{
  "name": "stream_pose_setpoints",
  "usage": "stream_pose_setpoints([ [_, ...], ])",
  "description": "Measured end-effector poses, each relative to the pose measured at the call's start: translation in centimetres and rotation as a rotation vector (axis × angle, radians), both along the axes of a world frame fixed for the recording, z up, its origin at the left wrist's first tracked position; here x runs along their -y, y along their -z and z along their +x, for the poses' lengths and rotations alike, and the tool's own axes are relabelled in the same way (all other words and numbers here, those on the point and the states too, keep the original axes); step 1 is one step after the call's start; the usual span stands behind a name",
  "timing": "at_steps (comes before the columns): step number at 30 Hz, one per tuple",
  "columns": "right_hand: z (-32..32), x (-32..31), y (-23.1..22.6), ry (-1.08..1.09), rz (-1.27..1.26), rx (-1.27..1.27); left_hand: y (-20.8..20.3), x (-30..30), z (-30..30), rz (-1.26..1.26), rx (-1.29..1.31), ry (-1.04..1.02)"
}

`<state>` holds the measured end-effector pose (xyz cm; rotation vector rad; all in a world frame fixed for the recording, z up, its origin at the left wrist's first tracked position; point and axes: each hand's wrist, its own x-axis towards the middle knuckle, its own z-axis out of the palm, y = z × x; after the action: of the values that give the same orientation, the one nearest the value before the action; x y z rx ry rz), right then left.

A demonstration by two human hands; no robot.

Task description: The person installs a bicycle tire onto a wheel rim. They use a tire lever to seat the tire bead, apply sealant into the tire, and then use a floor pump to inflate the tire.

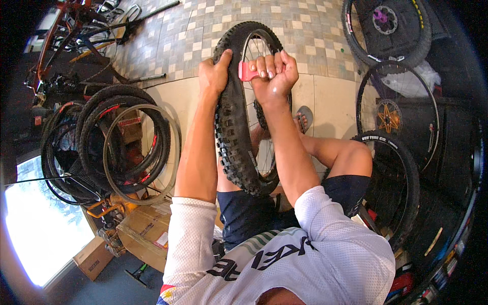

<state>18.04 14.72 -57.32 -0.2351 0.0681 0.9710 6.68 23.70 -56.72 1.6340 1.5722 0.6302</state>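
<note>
Looked mid-pry tbh, left hand [214,74] gripping tyre [235,127] at 11 o'clock, right hand [275,79] clenching red lever [246,72], next needing steady leverage.

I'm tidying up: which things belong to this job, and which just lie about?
In use:
- knobby bicycle tire, held by the left hand
- its spoked wheel
- red tool, probably a tire lever, in the right hand

Lying about:
- black tires at left
- cardboard box
- orange-centred wheel
- purple-hubbed wheel
</note>
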Motion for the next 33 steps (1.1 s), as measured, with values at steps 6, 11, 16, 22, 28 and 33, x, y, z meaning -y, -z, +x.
stream_pose_setpoints([
  [6,0.0,0.1,-5.4,-0.087,-0.236,0.305,-0.5,0.9,-0.2,0.012,-0.055,-0.019],
  [11,3.2,1.6,-1.3,0.121,-0.076,-0.288,-7.1,8.6,-1.2,0.339,-0.246,0.117],
  [16,7.0,1.8,-3.2,0.273,-0.132,-0.393,-6.6,28.0,-3.8,0.317,-0.239,0.169],
  [22,10.7,0.2,-5.2,0.320,-0.332,-0.471,-5.3,29.1,-1.9,0.311,-0.069,0.181],
  [28,10.6,-3.2,-4.2,0.295,-0.304,-0.515,-4.5,26.4,-1.8,0.356,-0.085,0.169],
  [33,10.9,-6.7,-1.1,0.206,-0.120,-0.369,-3.0,23.3,-1.7,0.338,0.043,0.092],
])
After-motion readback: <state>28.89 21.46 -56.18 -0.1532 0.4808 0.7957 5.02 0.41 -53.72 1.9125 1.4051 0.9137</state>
